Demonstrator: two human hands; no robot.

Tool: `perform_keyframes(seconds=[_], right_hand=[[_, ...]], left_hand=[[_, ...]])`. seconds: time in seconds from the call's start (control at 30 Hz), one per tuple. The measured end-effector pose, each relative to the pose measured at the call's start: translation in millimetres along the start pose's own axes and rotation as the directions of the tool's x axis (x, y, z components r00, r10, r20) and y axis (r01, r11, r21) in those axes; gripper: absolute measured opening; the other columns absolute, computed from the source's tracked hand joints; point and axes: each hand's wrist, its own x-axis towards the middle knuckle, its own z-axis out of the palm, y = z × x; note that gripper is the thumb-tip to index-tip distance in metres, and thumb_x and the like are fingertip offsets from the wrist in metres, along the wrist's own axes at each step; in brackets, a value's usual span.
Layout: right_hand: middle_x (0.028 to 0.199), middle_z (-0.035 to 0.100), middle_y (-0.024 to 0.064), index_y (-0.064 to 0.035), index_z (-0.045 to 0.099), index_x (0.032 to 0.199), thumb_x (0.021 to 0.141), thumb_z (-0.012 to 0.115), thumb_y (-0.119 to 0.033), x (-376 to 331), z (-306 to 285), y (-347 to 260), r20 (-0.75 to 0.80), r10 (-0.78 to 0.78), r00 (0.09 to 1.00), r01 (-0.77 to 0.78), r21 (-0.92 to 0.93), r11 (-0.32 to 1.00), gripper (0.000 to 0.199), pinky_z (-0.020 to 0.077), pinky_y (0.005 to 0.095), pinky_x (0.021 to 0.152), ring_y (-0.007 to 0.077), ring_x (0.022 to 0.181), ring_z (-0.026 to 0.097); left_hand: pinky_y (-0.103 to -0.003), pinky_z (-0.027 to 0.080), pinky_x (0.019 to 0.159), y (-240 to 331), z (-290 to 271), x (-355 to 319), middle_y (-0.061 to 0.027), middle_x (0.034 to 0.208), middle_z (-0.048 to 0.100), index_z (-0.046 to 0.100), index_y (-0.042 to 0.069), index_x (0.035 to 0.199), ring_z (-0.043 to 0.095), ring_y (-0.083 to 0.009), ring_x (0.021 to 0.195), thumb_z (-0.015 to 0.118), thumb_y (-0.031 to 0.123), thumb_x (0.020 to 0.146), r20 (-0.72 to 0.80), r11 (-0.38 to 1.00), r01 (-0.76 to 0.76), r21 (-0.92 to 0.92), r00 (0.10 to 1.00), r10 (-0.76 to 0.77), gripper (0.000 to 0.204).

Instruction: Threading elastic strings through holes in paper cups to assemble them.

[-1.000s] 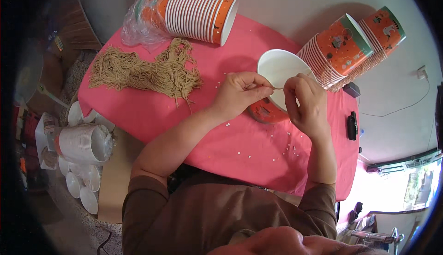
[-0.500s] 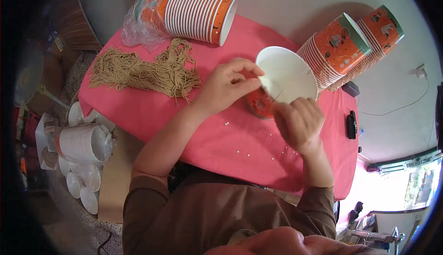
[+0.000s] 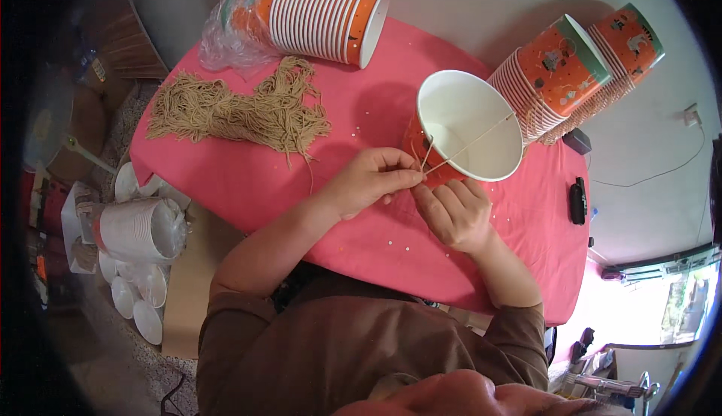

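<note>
My left hand (image 3: 368, 183) and my right hand (image 3: 455, 213) meet just in front of me over the pink desk (image 3: 301, 183). The fingers (image 3: 402, 177) of my left hand are pinched narrow on a thin tan string (image 3: 474, 143), close to where its near end sits. My right hand lies just beside them, palm down, its fingers (image 3: 430, 195) bent toward the same spot; I cannot tell whether they grip the string or only touch it.

The string runs up and away from my fingers, across the open mouth of a paper cup (image 3: 466, 126), to the far rim. The cup is orange outside and white inside; it lies tilted with its mouth toward me, its lower edge touching my fingertips.

Beyond the cup, to the right of my fingers, two stacks of orange cups (image 3: 571, 62) lie on their sides, leaning against each other. Far ahead and to the left of my fingers, another stack of cups (image 3: 323, 13) lies on its side, partly in a clear plastic bag (image 3: 226, 32). Nearer, well to the left of my left hand, a loose heap of cut strings (image 3: 241, 111) lies on the desk. To the right of my right hand, near the desk's edge, sits a small black object (image 3: 577, 200). Down to my left, off the desk, are white cups (image 3: 135, 228).
</note>
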Motion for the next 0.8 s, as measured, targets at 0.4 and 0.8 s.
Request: perform_keyframes(seconds=[0.4,0.8], right_hand=[[0.068,0.050,0.0029,0.0018,0.061,0.105,0.072,0.061,-0.009,11,-7,2,0.054,0.205,0.977,-0.203,-0.032,0.979,0.034,0.0430,0.0314,0.053,0.0168,0.060,0.054],[0.076,0.055,0.0075,-0.0033,0.054,0.087,0.072,0.057,-0.007,21,-12,12,0.174,0.250,0.953,-0.262,0.053,0.963,0.015,0.0468,0.0356,0.062,0.0237,0.070,0.059]], left_hand=[[-0.018,0.037,0.049,-10,10,5,0.0045,0.074,0.055,0.060,0.004,0.096,0.047,-0.0022,0.057,0.057,0.008,0.092,-0.096,0.963,-0.236,0.132,0.964,0.249,0.006],[-0.020,0.029,0.046,-10,45,12,0.0056,0.071,0.048,0.053,0.013,0.083,0.042,-0.0043,0.057,0.057,0.019,0.091,-0.353,0.880,-0.157,-0.447,0.936,-0.012,0.011]])
